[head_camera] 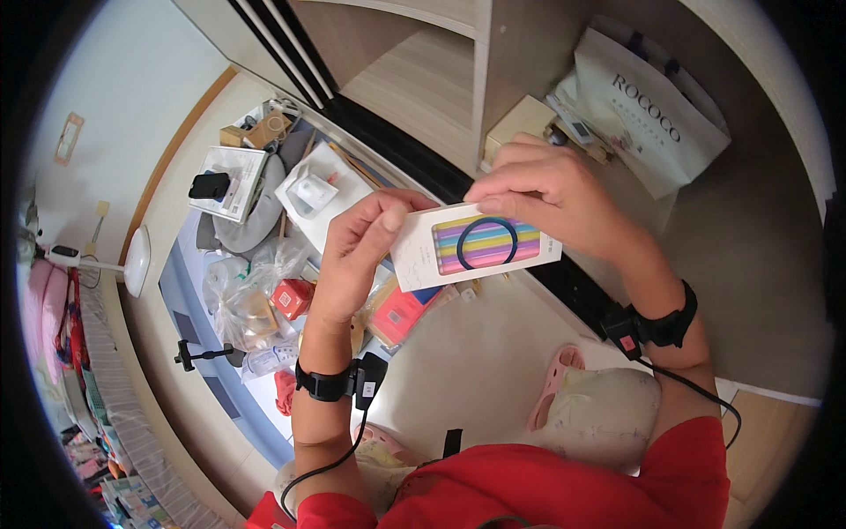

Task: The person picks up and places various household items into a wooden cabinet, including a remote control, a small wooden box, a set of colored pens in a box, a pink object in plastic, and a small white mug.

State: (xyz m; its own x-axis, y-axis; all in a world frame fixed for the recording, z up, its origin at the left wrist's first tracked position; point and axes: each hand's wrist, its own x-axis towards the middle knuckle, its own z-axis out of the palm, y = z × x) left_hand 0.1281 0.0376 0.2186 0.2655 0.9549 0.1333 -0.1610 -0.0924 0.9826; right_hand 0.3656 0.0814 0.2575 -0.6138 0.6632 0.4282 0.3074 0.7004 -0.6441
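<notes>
A white carton (pixel 416 261) with a clear window is held out in front of me, slightly tilted. Through its window show several pastel sticks (pixel 446 252) in yellow, purple, blue and pink; whether they are pens, I cannot tell. A dark blue ring (pixel 461 246) lies across the window. My left hand (pixel 360 248) grips the carton's left end, thumb near the upper corner. The right hand (pixel 552 192) holds its upper right edge between thumb and bent fingers. Both wrists wear black straps with cabled modules.
On the left, a floor mat bears a grey neck pillow (pixel 254 215), a black phone (pixel 209 186) on a white box, clear plastic bags (pixel 248 301), a red box (pixel 293 297) and a red packet (pixel 400 314). The open cabinet at right holds a white shopping bag (pixel 644 109).
</notes>
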